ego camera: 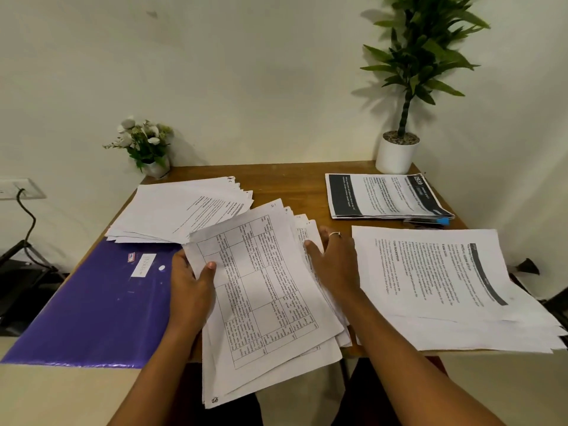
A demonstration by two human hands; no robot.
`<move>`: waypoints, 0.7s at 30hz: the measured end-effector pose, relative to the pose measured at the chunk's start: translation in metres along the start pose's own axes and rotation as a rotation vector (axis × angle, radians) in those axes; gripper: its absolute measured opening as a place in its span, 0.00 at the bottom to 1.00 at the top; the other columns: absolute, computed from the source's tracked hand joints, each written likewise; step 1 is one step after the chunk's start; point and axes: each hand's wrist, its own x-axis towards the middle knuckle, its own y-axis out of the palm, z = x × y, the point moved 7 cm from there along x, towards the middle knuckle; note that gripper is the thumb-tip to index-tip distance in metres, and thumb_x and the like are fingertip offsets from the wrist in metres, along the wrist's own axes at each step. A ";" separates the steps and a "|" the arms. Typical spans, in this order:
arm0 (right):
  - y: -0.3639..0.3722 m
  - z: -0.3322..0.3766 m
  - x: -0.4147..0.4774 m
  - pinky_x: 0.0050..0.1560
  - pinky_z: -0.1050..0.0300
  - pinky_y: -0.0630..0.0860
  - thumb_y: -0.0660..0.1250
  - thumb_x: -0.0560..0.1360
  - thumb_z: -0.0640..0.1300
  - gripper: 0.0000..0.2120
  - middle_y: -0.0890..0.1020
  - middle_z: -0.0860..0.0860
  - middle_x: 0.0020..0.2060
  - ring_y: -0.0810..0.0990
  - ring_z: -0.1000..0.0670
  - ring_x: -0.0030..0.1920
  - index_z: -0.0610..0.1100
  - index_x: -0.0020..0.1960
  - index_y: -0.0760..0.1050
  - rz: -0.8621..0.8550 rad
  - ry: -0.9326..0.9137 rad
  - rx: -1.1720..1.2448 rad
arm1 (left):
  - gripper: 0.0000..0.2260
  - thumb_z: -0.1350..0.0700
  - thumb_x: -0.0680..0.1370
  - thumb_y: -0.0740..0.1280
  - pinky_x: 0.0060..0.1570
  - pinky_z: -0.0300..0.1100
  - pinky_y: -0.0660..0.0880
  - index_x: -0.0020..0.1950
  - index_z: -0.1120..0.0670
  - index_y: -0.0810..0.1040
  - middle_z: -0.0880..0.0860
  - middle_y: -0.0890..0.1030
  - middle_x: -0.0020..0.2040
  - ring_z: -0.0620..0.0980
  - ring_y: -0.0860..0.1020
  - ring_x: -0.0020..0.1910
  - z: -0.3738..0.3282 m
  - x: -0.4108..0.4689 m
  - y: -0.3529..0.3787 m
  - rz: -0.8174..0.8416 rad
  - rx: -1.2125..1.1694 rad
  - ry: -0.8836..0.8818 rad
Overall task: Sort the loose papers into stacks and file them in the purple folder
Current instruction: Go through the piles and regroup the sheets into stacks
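Sorting appears largely done: three white printed paper stacks (445, 287) are lying on the brown wooden table (295, 179). Filing appears not yet begun. The flat purple plastic folder (92, 302) is lying closed at the table's left, its contents hidden. The left hand (192, 290) is gripping the central stack of white table-printed sheets (264, 290), thumb on top. The right hand (335, 265) is resting on its right edge; whether it is grasping cannot be told.

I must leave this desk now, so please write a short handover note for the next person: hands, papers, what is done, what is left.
Hands: left hand grips the table-printed stack, thumb on top; right hand rests on its right edge.
Other papers: back-left stack, back-right stack, right stack. The purple folder lies closed at the left.
Done: papers seem sorted into four stacks.
Left: file them in the folder.
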 end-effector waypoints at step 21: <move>-0.001 0.017 -0.007 0.74 0.45 0.63 0.58 0.84 0.52 0.18 0.73 0.53 0.73 0.69 0.48 0.73 0.55 0.72 0.73 0.072 -0.305 0.216 | 0.13 0.66 0.82 0.64 0.39 0.28 0.77 0.65 0.55 0.74 0.48 0.81 0.56 0.34 0.81 0.50 0.001 -0.002 0.009 0.099 0.023 0.033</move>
